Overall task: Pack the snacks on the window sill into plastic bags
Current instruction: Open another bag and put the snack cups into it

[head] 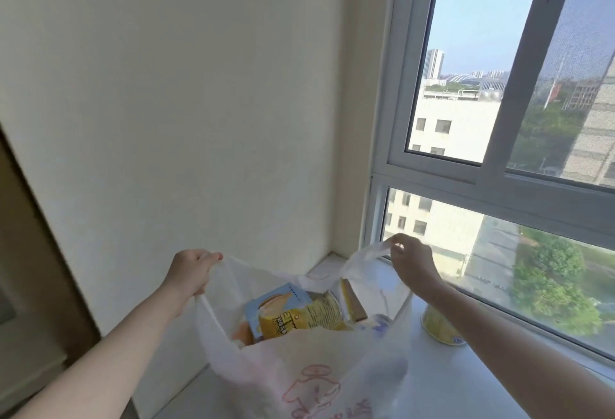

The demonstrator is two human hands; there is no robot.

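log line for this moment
left hand: grips handle; right hand: pinches other handle; white translucent plastic bag: snacks inside; yellow round tin: on sill

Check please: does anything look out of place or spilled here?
A yellow container stands on the window sill outside the plastic bag, while other snacks lie inside it. Nothing looks spilled or torn.

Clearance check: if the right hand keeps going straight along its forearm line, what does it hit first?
Likely the window frame, at its left post. The right hand, pinching the plastic bag handle, points up-left at it, but depth is unclear.
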